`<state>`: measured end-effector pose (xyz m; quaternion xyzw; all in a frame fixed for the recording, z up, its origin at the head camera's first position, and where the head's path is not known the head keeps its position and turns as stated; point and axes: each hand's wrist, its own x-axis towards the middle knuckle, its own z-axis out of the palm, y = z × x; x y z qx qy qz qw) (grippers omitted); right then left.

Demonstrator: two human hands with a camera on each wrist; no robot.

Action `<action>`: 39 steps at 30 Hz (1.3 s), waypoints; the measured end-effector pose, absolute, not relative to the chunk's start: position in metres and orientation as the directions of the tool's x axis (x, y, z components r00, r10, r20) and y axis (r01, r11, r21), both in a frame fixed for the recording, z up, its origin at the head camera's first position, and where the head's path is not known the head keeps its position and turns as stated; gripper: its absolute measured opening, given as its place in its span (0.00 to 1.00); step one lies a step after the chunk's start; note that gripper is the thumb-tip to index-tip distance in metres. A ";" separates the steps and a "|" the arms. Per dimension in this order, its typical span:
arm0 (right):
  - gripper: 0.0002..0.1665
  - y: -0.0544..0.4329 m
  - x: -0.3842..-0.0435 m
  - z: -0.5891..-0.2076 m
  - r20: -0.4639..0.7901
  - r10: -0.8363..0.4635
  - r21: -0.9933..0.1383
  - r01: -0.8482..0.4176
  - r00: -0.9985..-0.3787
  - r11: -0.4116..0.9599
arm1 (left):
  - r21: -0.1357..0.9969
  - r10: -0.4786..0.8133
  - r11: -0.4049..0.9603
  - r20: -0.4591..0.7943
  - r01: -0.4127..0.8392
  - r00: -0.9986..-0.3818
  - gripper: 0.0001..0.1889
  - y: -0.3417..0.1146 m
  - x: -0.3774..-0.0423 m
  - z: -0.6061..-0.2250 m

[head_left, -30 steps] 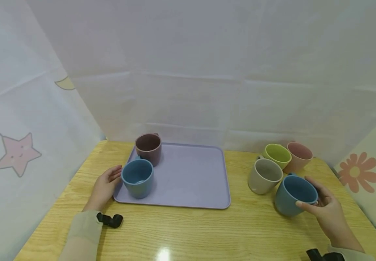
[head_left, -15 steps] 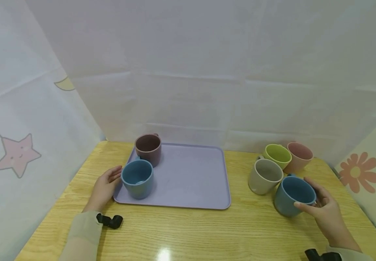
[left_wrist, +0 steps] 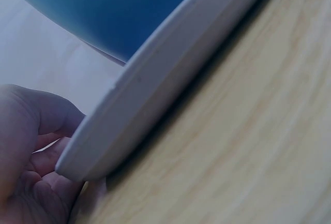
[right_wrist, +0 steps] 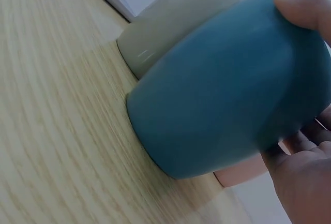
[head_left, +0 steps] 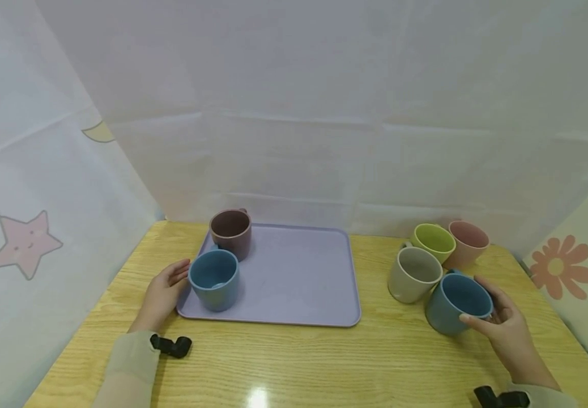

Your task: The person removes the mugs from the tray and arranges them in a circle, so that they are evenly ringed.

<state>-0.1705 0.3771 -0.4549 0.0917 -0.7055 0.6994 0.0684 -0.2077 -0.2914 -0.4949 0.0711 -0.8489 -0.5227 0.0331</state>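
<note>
My right hand (head_left: 510, 328) grips a blue mug (head_left: 447, 311) at the right of the table, thumb at its near rim and fingers around the far right side. In the right wrist view, the base of this blue mug (right_wrist: 207, 94) is right at the wood, close beside the pale grey mug (right_wrist: 170, 22). My left hand (head_left: 162, 292) rests at the left edge of a lilac tray (head_left: 299, 272), fingers loosely bent. The left wrist view shows the tray's rim (left_wrist: 150, 84) hiding part of the fingers. Beside that hand, another blue mug (head_left: 216, 292) stands on the tray.
A purple-brown mug (head_left: 238, 241) stands behind the blue one on the tray. Right of the tray, the pale grey mug (head_left: 406, 283), a lime green mug (head_left: 434, 241) and a pink mug (head_left: 469, 243) cluster together. White printed cloth (head_left: 294, 141) hangs behind the table.
My right hand has shifted slightly left with the blue mug, toward the pale grey mug. The left hand has stayed at the tray's edge.
</note>
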 end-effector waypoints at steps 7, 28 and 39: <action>0.49 0.378 -0.173 -0.459 0.264 -0.062 -0.963 -0.260 -0.962 -0.064 | 0.889 -0.156 0.449 -0.023 -0.091 -0.988 0.26 -0.291 -0.208 -0.493; 0.31 0.343 -0.171 -0.390 0.537 0.048 -0.795 -0.486 -0.842 0.364 | 0.889 -0.164 0.448 -0.016 -0.089 -0.986 0.26 -0.290 -0.208 -0.492; 0.24 0.275 -0.175 -0.365 0.576 -0.069 -0.810 -0.580 -0.815 0.085 | 0.884 -0.165 0.457 -0.023 -0.098 -0.986 0.26 -0.290 -0.208 -0.493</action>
